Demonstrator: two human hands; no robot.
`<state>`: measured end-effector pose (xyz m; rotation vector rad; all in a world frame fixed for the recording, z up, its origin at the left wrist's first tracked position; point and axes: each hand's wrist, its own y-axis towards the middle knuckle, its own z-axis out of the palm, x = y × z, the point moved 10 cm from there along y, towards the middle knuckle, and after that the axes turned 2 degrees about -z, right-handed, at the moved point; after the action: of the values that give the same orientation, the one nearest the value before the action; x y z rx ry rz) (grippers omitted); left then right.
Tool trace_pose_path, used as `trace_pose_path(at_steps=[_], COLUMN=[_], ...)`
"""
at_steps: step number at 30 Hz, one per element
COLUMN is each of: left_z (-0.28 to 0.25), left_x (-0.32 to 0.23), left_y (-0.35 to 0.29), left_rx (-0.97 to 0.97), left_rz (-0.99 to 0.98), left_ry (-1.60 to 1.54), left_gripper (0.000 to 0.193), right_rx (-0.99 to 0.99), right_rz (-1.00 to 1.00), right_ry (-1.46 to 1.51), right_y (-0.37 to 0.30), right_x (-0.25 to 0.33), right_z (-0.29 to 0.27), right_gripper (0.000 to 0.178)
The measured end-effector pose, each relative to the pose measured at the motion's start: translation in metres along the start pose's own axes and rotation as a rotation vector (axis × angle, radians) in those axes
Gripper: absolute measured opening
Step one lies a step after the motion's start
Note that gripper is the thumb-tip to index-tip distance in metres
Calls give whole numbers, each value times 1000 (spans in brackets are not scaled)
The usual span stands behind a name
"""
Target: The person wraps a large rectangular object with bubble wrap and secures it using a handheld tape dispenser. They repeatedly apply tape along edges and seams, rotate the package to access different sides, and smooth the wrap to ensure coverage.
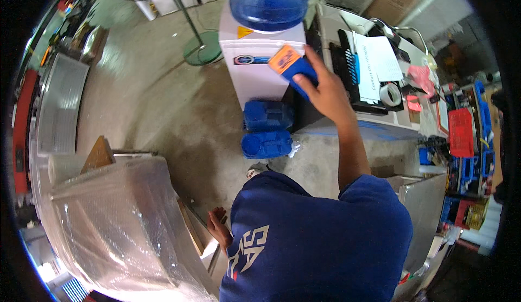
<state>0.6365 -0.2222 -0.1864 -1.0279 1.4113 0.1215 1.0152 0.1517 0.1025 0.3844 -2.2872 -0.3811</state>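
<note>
Packet [293, 70], blue with an orange end, is slanting lengthwise forward-left from the right hand [329, 93] pinching it between thumb and fingers, before the bottled-water dispenser [256, 80], while the farther left hand [219, 229] is hanging half-open, apparently empty.

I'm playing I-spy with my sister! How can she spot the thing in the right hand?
Find the white water dispenser with the big blue bottle on top. In front of it is the person's right hand, holding a blue-and-orange thing. Its bright orange end sets it apart from the blue jugs lower down.
</note>
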Motion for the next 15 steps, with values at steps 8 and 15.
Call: trace_pose_path(at_steps=[8, 15], left_z=[-24, -70], left_x=[-15, -1], left_y=[15, 32], left_rx=[74, -20], left_rz=[142, 3], left_ry=[203, -117], left_gripper=[53, 49], right_rx=[-384, -175], right_rz=[196, 174], right_ry=[-529, -271], right_y=[-12, 7], right_x=[-108, -286], right_z=[-123, -117], right_gripper=[58, 49])
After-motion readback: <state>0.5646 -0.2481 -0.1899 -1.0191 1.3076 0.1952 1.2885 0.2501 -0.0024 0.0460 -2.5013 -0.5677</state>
